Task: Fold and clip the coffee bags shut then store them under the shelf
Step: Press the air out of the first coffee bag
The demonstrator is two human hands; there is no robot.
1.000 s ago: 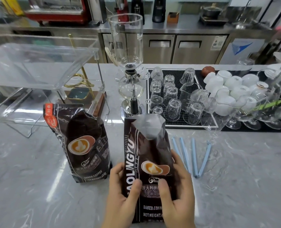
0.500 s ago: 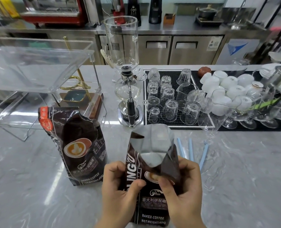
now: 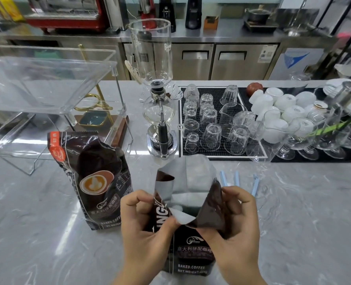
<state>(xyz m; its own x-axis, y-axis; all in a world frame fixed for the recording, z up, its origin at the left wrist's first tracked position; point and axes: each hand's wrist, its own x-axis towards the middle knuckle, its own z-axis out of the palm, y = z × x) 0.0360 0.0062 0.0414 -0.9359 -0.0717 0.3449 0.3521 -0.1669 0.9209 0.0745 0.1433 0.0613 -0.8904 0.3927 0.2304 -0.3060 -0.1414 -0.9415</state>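
An open dark brown coffee bag [image 3: 193,249] stands on the marble counter right in front of me, its silver lining showing at the top. My left hand [image 3: 141,225] pinches the bag's left top edge and my right hand [image 3: 234,221] pinches the right top flap, which is bent down toward me. A second dark coffee bag [image 3: 92,175] stands to the left, apart from my hands, its top open and crumpled. Three light blue clip sticks [image 3: 235,181] lie on the counter just behind my right hand. The clear acrylic shelf [image 3: 47,83] stands at the back left.
A glass siphon coffee maker [image 3: 160,112] stands directly behind the held bag. A black mat [image 3: 221,156] with several upturned glasses lies to its right, then white cups [image 3: 283,103] and stemmed glasses [image 3: 306,140]. A gold stand on a wooden base [image 3: 100,118] sits under the shelf.
Both hands slid up from the bag's middle to its top edges. The open top has been pulled apart and bent down toward me. The other bag has not moved.
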